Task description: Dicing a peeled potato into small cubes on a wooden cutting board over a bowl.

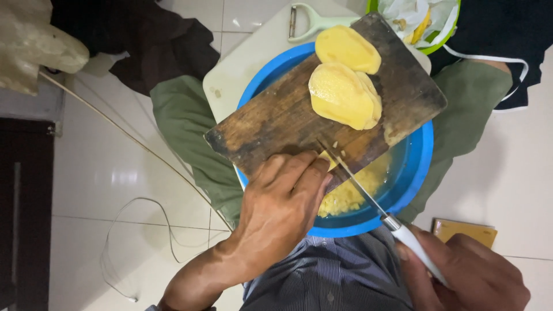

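A small potato piece point(329, 161) is pinched under the curled left hand point(282, 201) at the cutting board's point(276, 124) 6 o'clock edge. The knife point(368, 198) is gripped by the closed right hand point(466, 273). Peeled potato likely handles firm but slippery, best held from above.

A flat yellow-brown box point(464, 230) with a darker border, rectangular, lies on the white floor at about four o'clock, just beside the blue basin point(417, 167). At one o'clock a crumpled white plastic bag point(412, 14) lines a green bin point(443, 39). No labels, signs or screens show.
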